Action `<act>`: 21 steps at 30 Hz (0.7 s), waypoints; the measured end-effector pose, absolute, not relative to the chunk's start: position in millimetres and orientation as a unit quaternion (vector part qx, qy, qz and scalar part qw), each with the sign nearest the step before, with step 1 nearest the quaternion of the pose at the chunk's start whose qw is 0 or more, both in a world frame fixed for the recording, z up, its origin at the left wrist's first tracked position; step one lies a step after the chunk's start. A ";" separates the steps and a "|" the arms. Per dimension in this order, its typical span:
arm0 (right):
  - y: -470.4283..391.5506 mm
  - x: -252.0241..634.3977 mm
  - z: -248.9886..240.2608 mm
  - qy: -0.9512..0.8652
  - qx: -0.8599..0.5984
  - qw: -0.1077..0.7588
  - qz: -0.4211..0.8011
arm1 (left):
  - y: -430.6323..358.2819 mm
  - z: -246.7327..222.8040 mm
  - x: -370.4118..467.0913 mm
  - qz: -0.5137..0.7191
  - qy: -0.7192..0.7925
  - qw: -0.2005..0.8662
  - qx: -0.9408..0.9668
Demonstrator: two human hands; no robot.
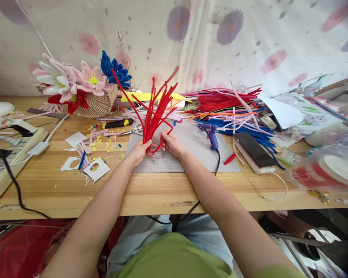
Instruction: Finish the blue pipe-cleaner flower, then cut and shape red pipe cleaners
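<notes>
My left hand is closed around the lower end of a bundle of red pipe cleaners, which fans out upward. Close beside it, my right hand pinches one bent red pipe cleaner at the bundle's right side. Both hands are above a grey cutting mat. To the right on the mat rests a blue hot glue gun, its black cord running off the table's front. A small red fuzzy petal lies near the mat's right edge.
Fluffy flowers in a basket stand at the back left. Piles of coloured pipe cleaners, a phone on a white power bank and a bagged tub are on the right. Scissors, card pieces and a power strip are left.
</notes>
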State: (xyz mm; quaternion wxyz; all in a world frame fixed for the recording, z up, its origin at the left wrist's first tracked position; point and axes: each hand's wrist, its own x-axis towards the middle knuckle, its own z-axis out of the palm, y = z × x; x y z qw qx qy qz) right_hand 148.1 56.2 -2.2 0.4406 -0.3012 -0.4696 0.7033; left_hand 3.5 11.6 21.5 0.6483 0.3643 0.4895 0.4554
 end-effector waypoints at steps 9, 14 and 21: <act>56.8 144.6 1.1 -0.525 -0.383 0.494 0.577 | 12.0 22.3 16.0 0.383 0.543 0.605 0.439; 57.9 144.6 2.4 -0.522 -0.375 0.474 0.602 | 12.0 20.2 14.3 0.385 0.516 0.612 0.458; 61.2 159.9 5.2 -0.458 -0.291 0.437 0.718 | 9.2 21.3 -3.3 0.351 0.509 0.599 0.509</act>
